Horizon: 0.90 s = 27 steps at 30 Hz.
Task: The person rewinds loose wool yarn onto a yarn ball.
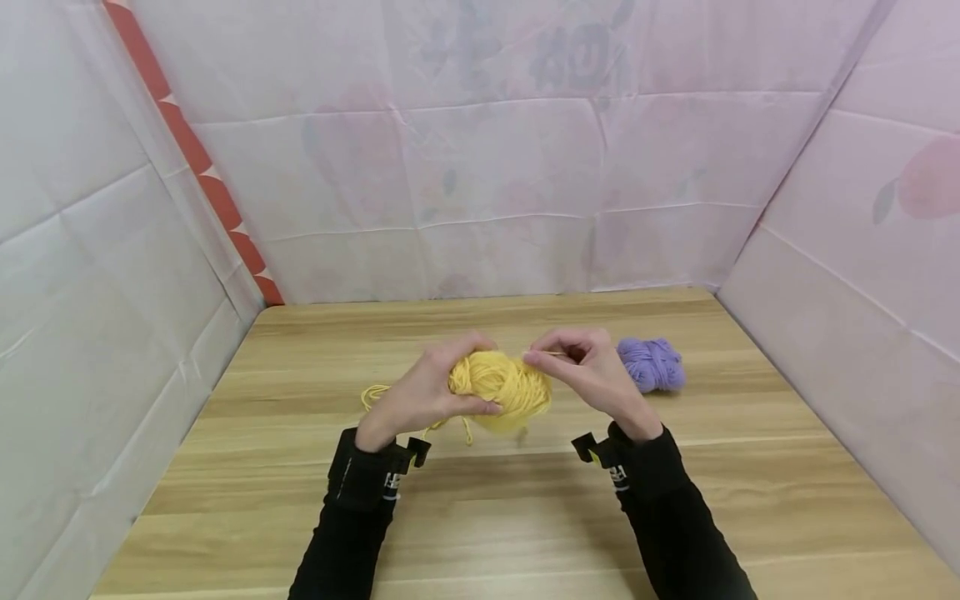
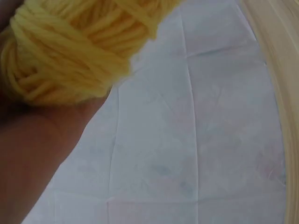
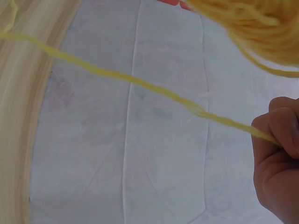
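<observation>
My left hand (image 1: 427, 385) grips a ball of yellow yarn (image 1: 504, 385) above the table, thumb on the near side and fingers behind. Close to the ball's right end, my right hand (image 1: 588, 373) pinches a yarn strand (image 3: 149, 86) between thumb and curled fingers. In the right wrist view that strand stretches from the fist down toward the tabletop, and part of the ball shows at the top right. Thick wound loops of the ball (image 2: 70, 51) fill the upper left of the left wrist view. A loose yellow tail (image 1: 372, 394) lies on the table beyond the left wrist.
A purple skein of yarn (image 1: 651, 364) rests on the wooden table (image 1: 487, 517), just right of my right hand. White patterned sheeting (image 1: 487, 167) walls in the table at the back and both sides, with a red strip (image 1: 191, 142) along the left corner.
</observation>
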Available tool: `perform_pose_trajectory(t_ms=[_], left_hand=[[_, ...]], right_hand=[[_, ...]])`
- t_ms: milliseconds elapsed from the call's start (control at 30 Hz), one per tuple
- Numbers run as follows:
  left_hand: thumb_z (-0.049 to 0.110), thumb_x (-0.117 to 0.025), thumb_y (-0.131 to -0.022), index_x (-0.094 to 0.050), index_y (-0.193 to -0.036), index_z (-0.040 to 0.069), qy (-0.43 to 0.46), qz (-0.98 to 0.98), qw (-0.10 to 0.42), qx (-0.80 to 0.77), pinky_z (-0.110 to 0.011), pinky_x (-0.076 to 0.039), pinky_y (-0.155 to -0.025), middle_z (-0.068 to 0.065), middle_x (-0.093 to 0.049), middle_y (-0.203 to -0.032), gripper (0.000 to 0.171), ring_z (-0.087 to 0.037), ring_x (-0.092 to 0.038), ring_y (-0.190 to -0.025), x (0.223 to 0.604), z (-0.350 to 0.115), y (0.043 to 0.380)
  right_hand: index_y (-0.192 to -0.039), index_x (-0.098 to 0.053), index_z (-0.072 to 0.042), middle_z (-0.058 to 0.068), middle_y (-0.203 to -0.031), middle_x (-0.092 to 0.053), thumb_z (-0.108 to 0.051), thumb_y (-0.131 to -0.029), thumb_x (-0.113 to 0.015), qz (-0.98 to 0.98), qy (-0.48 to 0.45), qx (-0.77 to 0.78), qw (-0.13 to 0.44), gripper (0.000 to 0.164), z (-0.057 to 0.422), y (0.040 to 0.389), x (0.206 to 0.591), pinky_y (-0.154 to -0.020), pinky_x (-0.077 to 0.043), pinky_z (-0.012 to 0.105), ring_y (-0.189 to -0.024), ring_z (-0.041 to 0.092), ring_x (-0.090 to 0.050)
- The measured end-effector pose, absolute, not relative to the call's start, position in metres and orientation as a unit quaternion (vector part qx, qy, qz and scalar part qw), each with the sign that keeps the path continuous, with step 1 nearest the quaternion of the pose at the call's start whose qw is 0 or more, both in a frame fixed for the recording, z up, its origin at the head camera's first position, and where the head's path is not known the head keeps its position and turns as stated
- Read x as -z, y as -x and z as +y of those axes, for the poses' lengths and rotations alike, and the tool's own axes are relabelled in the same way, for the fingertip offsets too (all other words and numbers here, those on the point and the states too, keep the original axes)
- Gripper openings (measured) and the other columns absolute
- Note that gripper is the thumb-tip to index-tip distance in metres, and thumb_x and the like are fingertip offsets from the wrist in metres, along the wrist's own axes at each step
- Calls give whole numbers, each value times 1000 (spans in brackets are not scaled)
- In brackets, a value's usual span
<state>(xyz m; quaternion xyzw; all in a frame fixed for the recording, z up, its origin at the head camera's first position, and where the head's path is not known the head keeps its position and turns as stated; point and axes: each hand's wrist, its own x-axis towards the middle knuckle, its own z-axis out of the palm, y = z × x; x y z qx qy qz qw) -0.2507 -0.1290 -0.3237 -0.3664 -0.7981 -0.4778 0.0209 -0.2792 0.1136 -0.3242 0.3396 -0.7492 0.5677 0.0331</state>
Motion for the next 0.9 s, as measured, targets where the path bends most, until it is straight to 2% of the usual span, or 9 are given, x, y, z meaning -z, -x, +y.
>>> perform_pose_trajectory(t_ms=[200,367,567,667,767,900], left_hand=[[10,-82,-76,-54,-116,11,387,-756,-16,527,-29,-57,-74,-7,-60,-102,49,-14,-59,-89,322,-132,248],[4,-82,-74,-54,-118,12,365,-730,-37,577,-34,-58,-75,-10,-60,-106,52,-19,-60,-90,317,-137,243],[1,-80,-74,-53,-118,14,316,-711,-23,628,-36,-57,-76,-10,-60,-106,53,-20,-61,-90,313,-141,239],[2,-79,-76,-52,-120,12,292,-704,-6,647,-36,-57,-76,-11,-59,-107,53,-21,-61,-90,311,-141,239],[6,-78,-78,-51,-122,11,258,-705,11,660,-35,-57,-77,-9,-58,-108,52,-19,-60,-91,311,-141,239],[12,-76,-82,-47,-122,12,217,-693,32,687,-34,-57,-74,-8,-59,-104,50,-18,-62,-88,311,-142,238]], right_hand=[[-88,-70,-4,-6,-67,-58,-6,-89,-67,-747,-334,-574,22,4,109,280,329,-44,-28,27,-49,10,-31],[-90,-69,-1,-6,-72,-64,-9,-91,-66,-741,-331,-584,-2,9,104,283,333,-45,-38,23,-52,6,-44],[-95,-67,5,-11,-80,-68,-1,-89,-62,-733,-332,-593,-31,10,94,286,340,-62,-52,23,-68,6,-60],[-87,-65,6,-12,-75,-64,1,-89,-61,-732,-344,-588,-29,7,89,286,343,-63,-53,24,-67,5,-58],[-82,-61,4,-10,-71,-58,0,-91,-59,-725,-347,-594,-34,10,84,285,347,-59,-49,23,-62,4,-53],[-82,-58,4,-7,-67,-49,5,-90,-55,-720,-347,-599,-46,8,79,284,348,-57,-43,23,-60,5,-45]])
